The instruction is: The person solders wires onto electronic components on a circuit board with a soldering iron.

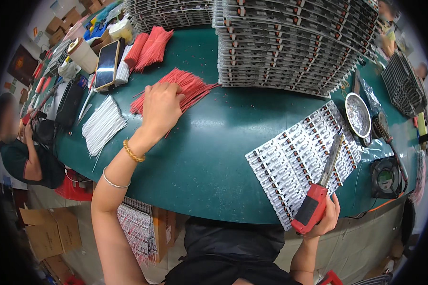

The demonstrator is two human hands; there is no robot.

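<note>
My left hand (161, 107) is on a spread pile of thin red wires (192, 84), its fingers curled down and closed on some of them. The fingertips are hidden under the hand. In my right hand (330, 216) is a soldering gun (314, 206) with a red and black grip and a long metal shaft. Its tip rests above a panel of small white circuit boards (285, 166), which lies tilted on the table in rows with dark and orange parts. A bundle of white wires (103, 124) is to the left of the red pile.
A tall stack of similar board panels (290, 47) stands at the back. Further red bundles (152, 47), a phone (107, 65) and a cup (82, 54) are at the back left. On the right are a round metal dish (358, 115) and a small black fan (385, 177). Another person (28, 147) sits at left.
</note>
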